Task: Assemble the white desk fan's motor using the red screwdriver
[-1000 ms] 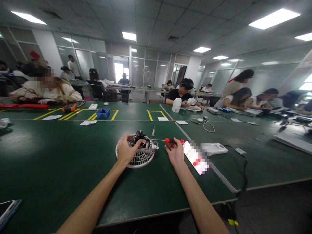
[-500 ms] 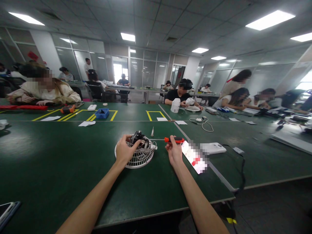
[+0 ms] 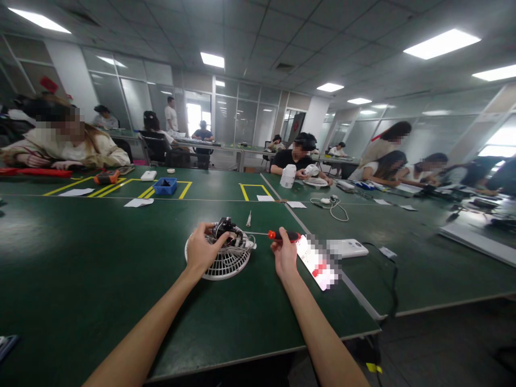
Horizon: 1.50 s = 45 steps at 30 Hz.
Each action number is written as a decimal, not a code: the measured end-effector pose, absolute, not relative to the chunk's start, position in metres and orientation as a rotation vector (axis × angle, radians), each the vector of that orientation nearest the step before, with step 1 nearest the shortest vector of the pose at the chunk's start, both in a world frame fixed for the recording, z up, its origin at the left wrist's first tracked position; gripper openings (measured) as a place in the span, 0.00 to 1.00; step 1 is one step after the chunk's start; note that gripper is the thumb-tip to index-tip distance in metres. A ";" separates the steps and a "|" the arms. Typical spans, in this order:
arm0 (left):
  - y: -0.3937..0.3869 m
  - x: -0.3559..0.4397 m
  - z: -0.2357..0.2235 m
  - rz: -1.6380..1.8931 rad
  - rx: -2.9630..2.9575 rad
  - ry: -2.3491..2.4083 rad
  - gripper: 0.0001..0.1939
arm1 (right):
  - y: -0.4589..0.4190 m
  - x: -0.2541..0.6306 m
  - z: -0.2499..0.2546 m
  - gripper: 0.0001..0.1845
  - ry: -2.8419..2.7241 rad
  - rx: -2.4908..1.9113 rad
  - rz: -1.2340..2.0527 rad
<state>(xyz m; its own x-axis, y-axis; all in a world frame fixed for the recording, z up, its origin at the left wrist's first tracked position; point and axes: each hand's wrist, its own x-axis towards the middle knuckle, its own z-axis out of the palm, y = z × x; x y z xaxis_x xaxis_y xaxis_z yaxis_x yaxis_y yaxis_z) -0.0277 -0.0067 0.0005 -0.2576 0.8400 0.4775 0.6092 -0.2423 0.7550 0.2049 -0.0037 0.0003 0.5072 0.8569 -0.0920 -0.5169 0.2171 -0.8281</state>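
Observation:
On the green table in front of me lies a round white fan grille [image 3: 226,269] with a black motor [image 3: 221,228] and loose wires on top. My left hand [image 3: 202,247] is closed around the motor, thumb on the near side and fingers on the far side. My right hand [image 3: 285,251] grips a screwdriver [image 3: 282,235] by its red and black handle. The screwdriver's thin shaft points left, its end near the motor; whether the tip touches it I cannot tell. A small white pointed piece [image 3: 249,219] lies just beyond the grille.
A lit phone [image 3: 316,263] lies beside my right hand, with a white device [image 3: 349,248] farther right. Beyond are a blue bin [image 3: 165,186], a coiled cable [image 3: 334,207] and paper slips [image 3: 139,202]. Across the table a co-worker [image 3: 296,161] handles white parts.
The view has shifted slightly, so table items sit a little farther left. My hands keep their grips on the motor and the screwdriver. A standing person in the background has moved right.

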 end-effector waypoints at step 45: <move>-0.004 -0.023 -0.012 1.750 1.673 1.669 0.23 | -0.001 0.208 0.007 0.24 -0.506 -0.851 1.059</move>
